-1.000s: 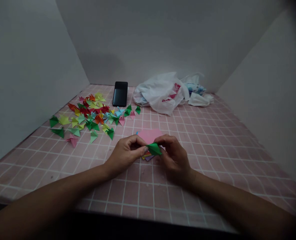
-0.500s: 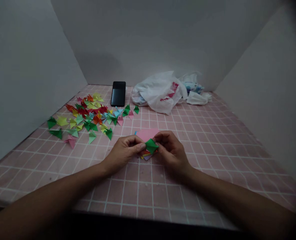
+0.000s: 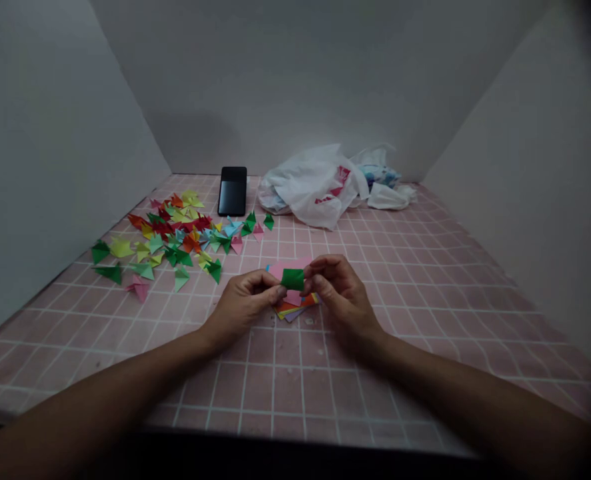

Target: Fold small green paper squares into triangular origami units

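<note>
A small folded piece of green paper (image 3: pixel 292 279) is held between my two hands above the middle of the table. My left hand (image 3: pixel 245 300) pinches its left edge between thumb and fingers. At the right edge, my right hand (image 3: pixel 342 300) has its thumb and fingertips closed on the paper. Beneath lies a fanned stack of coloured paper sheets (image 3: pixel 298 309), with pink on top and orange, yellow and lilac edges showing. My hands partly cover the stack.
Many folded paper pieces (image 3: pixel 175 233) in several colours lie spread on the left. Behind them a black phone (image 3: pixel 232 191) lies on the pink checked tablecloth (image 3: pixel 295 380). A white plastic bag (image 3: pixel 310 187) and a smaller bluish bag (image 3: pixel 381 177) lie at the back. Grey walls enclose three sides.
The green paper has turned from a pointed diamond-like outline to a small rectangle and moved slightly up and left. Both hands keep their hold. The whole view has shifted slightly.
</note>
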Action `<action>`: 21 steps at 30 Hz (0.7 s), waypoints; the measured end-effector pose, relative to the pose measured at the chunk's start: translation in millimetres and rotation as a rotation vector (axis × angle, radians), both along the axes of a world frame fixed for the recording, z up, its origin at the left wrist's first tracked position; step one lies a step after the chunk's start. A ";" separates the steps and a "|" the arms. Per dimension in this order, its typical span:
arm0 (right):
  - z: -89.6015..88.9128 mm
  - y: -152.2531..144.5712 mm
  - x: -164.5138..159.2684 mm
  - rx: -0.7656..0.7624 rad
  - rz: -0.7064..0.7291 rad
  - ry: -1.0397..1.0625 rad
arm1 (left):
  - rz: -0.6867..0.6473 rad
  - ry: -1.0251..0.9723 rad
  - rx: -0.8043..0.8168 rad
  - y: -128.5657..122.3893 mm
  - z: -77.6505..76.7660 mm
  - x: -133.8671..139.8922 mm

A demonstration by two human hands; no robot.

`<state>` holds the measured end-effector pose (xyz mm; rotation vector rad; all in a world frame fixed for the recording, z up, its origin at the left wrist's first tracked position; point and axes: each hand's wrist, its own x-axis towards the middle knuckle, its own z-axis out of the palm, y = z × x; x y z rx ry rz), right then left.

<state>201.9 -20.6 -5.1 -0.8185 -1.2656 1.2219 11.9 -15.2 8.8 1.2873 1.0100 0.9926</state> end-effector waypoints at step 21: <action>0.5 -4.4 1.9 0.323 0.058 -0.515 | -0.055 -0.009 0.250 0.2 -5.9 0.5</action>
